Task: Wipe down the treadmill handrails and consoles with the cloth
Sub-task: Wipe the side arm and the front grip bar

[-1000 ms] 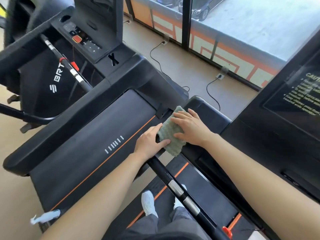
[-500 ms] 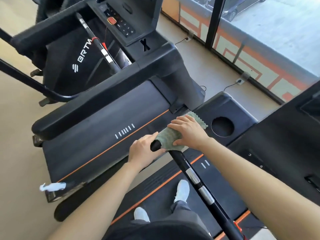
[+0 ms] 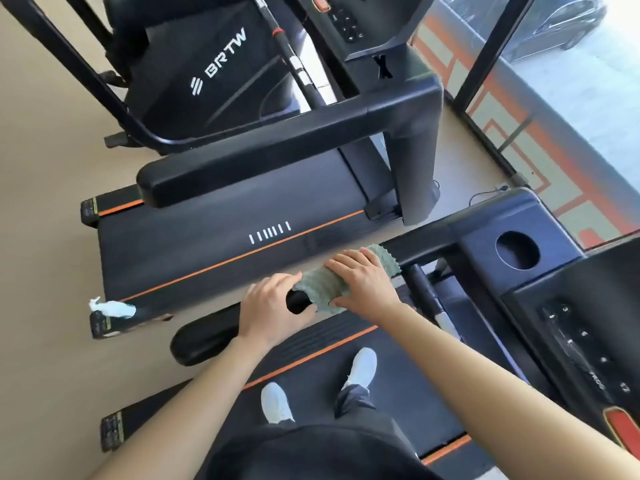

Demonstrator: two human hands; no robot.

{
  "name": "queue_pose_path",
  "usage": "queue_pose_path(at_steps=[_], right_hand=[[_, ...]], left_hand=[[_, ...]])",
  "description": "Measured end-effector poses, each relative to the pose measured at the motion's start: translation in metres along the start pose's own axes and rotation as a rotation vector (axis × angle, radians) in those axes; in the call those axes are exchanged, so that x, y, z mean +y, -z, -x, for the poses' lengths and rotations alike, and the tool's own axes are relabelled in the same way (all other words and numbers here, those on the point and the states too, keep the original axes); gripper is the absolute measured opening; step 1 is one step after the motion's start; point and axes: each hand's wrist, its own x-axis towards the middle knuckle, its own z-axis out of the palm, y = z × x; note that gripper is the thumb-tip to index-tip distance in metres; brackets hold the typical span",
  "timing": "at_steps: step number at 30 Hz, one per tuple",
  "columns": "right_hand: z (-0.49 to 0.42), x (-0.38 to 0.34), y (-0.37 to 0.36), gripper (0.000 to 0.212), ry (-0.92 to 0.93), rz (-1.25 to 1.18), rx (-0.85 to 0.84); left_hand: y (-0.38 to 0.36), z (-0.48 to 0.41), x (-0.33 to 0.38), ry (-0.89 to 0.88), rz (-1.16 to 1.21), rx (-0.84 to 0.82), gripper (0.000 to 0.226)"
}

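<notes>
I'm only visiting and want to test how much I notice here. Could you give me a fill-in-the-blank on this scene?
The right hand wraps a ____ cloth round the handrail.
The stripe along the neighbouring treadmill belt is ____.
The person's shoes are ____.
The lettering at top left reads ____.
Missing words: green; orange; white; BRTW.

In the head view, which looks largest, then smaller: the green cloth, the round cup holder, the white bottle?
1. green cloth, though partly covered
2. cup holder
3. white bottle, which lies farther off, so its true size is unsure
</notes>
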Motion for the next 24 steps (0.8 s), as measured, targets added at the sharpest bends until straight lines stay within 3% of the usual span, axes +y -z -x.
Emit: queue_pose_path(at_steps=[5, 14, 20, 24], right_hand=[[-0.001, -0.056, -0.027, 0.083, 0.043, 0.008, 0.081], [-0.008, -0.130, -0.061, 0.075, 0.105, 0.030, 0.096], [-0.014, -0.178, -0.079, 0.074, 0.156, 0.055, 0.053], [-0.016, -0.198, -0.085, 0.079, 0.221, -0.004, -0.020]], left_hand=[[0.016, 0.036, -0.039, 0.065, -0.049, 0.124, 0.061], [0.040, 0.085, -0.105, 0.140, -0.089, 0.170, 0.066], [0.050, 0.114, -0.155, 0.152, 0.139, 0.216, 0.066], [0.050, 0.135, -0.180, 0.250, 0.336, 0.178, 0.062]])
